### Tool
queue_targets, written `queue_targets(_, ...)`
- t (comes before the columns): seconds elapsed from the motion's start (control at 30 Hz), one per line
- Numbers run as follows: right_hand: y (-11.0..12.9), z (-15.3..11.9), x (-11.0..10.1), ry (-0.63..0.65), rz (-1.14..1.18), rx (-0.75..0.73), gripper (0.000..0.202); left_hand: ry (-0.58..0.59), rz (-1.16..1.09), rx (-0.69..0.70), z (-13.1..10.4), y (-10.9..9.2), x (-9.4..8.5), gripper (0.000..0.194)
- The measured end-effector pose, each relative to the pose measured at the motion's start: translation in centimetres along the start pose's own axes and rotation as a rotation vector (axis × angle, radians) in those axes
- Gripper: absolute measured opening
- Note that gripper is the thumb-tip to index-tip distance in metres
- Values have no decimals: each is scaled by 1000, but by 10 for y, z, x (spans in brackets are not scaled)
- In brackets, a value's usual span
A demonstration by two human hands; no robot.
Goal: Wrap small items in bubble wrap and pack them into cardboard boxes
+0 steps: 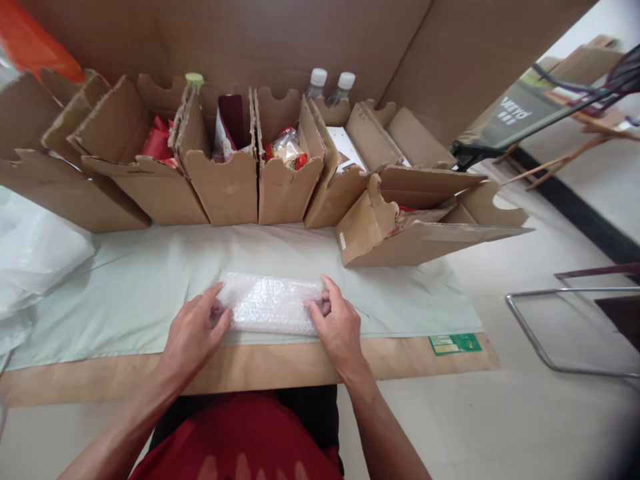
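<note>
A flat, clear bubble wrap bundle (273,305) lies lengthwise on the pale green cloth (140,293) in front of me. My left hand (197,325) grips its left end, thumb on the near side and fingers curled at the edge. At the opposite end, my right hand (337,325) holds the bundle in the same way, with the thumb over the top. Part of the fingers of both hands is hidden behind the bundle's ends. Whether anything is wrapped inside, I cannot tell.
A row of open cardboard boxes (225,190) stands behind the cloth, several holding packets. Another box (415,243) sits at an angle on the right. White plastic sheeting (40,253) is at the left. A green card (456,344) lies on the wooden table edge (400,357).
</note>
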State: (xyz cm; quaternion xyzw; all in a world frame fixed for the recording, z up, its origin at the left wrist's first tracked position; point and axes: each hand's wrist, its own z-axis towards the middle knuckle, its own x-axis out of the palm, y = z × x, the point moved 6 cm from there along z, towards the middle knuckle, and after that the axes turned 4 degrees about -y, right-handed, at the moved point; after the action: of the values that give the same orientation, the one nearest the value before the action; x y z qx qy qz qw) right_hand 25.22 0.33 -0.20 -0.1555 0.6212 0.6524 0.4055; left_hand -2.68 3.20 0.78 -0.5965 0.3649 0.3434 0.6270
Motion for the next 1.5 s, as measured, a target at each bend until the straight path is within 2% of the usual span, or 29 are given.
queue_targets(0.17,-3,10,-1,-42,-259,-156,46,-56,156,115,-1,0,-2,46)
queue_targets(0.3,-2,22,0,-7,-365,-219,38,-73,227,105,3,4,-8,44)
queue_targets(0.4,4,28,4,56,-323,-218,19,-10,249,88,8,5,-4,30)
queue_targets(0.47,8,27,1,86,-199,-172,12,32,218,88,9,3,-1,21)
queue_targets(0.57,6,9,-12,136,53,-1,13,50,124,76,10,-4,-7,13)
queue_targets(0.67,-1,-25,-27,130,252,171,35,72,34,22,18,-14,-18,10)
queue_targets(0.73,-4,-51,-30,134,338,241,50,45,4,72,33,-31,-23,9)
queue_targets(0.83,-3,-79,-22,169,382,291,58,-18,30,262,60,-62,-15,32)
queue_targets(0.93,1,-88,-14,168,339,259,61,-20,64,359,68,-74,3,50)
queue_targets(1.0,5,-86,-11,194,319,215,59,-60,18,442,49,-72,5,47)
queue_targets(1.07,8,-83,-10,243,321,186,52,-103,-72,582,10,-67,-1,40)
queue_targets(1.13,8,-80,-11,296,339,194,44,-41,-132,675,-35,-61,-3,43)
queue_targets(1.2,6,-78,-11,336,374,242,38,64,-120,748,-75,-60,4,49)
queue_targets(1.27,4,-79,-9,356,439,324,35,96,-86,785,-99,-64,14,54)
queue_targets(1.33,3,-83,-5,369,534,425,36,55,-67,787,-106,-67,23,55)
queue_targets(1.4,3,-90,0,375,649,511,40,-17,-71,775,-103,-69,29,51)
queue_targets(1.5,3,-101,0,402,788,547,47,-88,-137,780,-98,-68,29,41)
